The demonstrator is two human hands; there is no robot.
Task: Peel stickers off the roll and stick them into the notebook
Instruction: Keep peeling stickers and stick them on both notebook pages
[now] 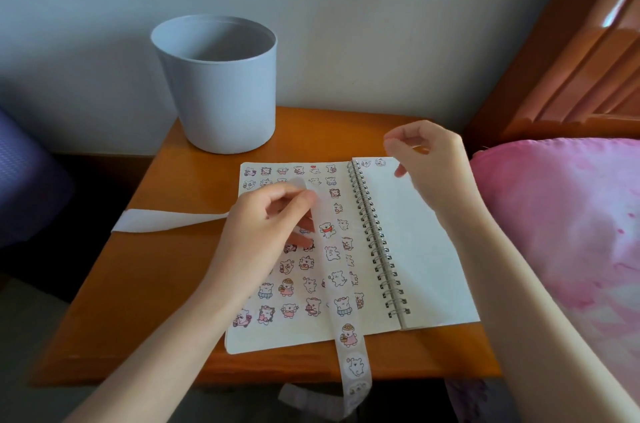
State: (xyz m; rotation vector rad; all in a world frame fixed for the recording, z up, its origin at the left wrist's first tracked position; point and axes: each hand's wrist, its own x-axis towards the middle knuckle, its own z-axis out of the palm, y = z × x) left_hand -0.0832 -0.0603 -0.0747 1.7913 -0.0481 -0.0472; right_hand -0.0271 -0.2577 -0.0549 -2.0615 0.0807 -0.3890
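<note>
Fingers point(284, 196) of the left hand point(263, 228) are pinching the sticker strip point(355, 365), which is trailing down the open notebook's point(415, 232) sticker-filled left page and off the wooden table point(156, 284); the right hand point(429, 159) is hovering above the right page, fingers curled, their hold unclear.

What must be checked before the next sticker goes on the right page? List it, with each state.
1. Notebook lies open and flat on the table: ok.
2. Right page has free room below its two top stickers: ok.
3. Left hand pinches the sticker strip: ok.
4. Right hand has a sticker in its grip: cannot tell.
5. Strip lies clear of the right page: ok.
</note>
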